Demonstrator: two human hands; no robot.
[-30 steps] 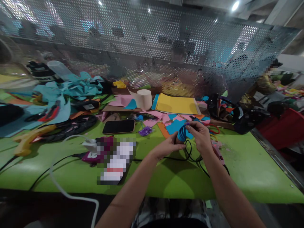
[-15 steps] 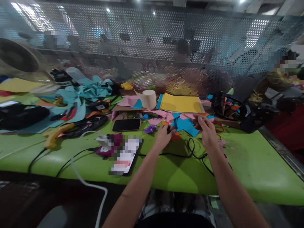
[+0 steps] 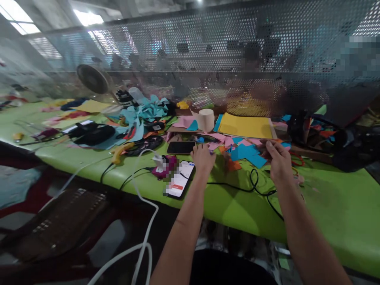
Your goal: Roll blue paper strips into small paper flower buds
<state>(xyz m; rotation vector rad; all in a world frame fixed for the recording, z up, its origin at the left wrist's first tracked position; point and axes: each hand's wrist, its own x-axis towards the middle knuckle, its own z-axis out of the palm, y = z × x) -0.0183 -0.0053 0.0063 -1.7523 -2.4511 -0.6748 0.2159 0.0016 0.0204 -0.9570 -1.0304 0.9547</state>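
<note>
My left hand (image 3: pixel 203 157) rests on the green table (image 3: pixel 231 206) with its fingers curled over a small purple scrap (image 3: pixel 211 152), just right of a dark phone (image 3: pixel 181 147). My right hand (image 3: pixel 277 160) is lifted a little at the right. Its thumb and fingers pinch the edge of a blue paper piece (image 3: pixel 251 155) that lies among pink and orange scraps. A black cable (image 3: pixel 253 186) loops on the table between my two wrists.
A second phone (image 3: pixel 179 184) and a white cable (image 3: pixel 142 221) lie near the front edge. A yellow glue gun (image 3: pixel 121 149), a tape roll (image 3: pixel 206 119), a yellow sheet (image 3: pixel 245 126) and a fan (image 3: pixel 93 79) stand farther back. A perforated metal screen (image 3: pixel 208 47) closes the rear, with people behind it.
Both hands held a blue coil together a second ago. They have parted: the left went left onto the purple scrap, and the right stays by the blue paper. My view swung left.
</note>
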